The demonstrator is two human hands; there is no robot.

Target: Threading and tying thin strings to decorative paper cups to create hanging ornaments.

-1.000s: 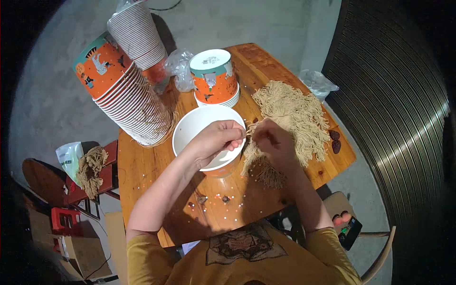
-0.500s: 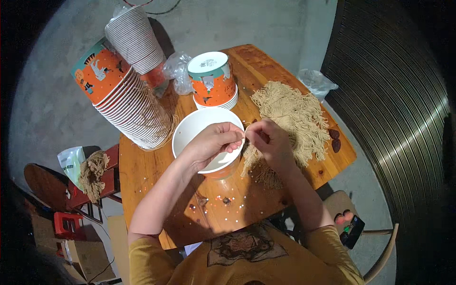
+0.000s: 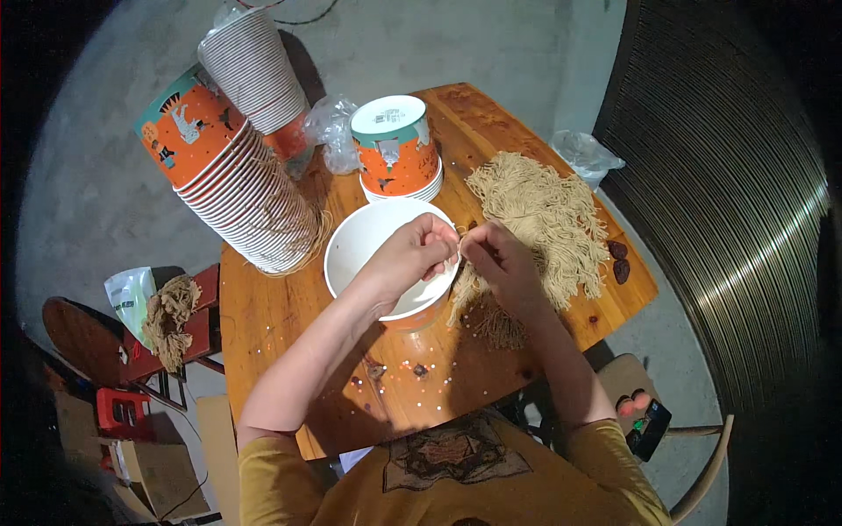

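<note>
A paper bucket (image 3: 360, 241) with a white inside stands mouth up on the wooden table. At its right rim my left hand (image 3: 419, 254) and my right hand (image 3: 500, 267) are closed in pinches, their fingertips almost meeting. A thin tan string shows faintly between the fingertips; most of it is hidden. My left forearm crosses the near side of the bucket. To the right, close by my right hand, lies a large heap of tan strings (image 3: 544, 219), with some strands trailing under the right forearm.
Behind the bucket, an orange upside-down bucket stack (image 3: 395, 167) stands beside a clear plastic bag (image 3: 333, 131). Leaning at left is a tall bucket stack (image 3: 237, 193) with strings hanging from it. Small white and orange bits (image 3: 421, 377) dot the near tabletop. Two dark red pieces (image 3: 620, 261) lie at right.
The open bucket and both hands have shifted slightly to the right in the picture. Both hands keep their pinches at the rim.
</note>
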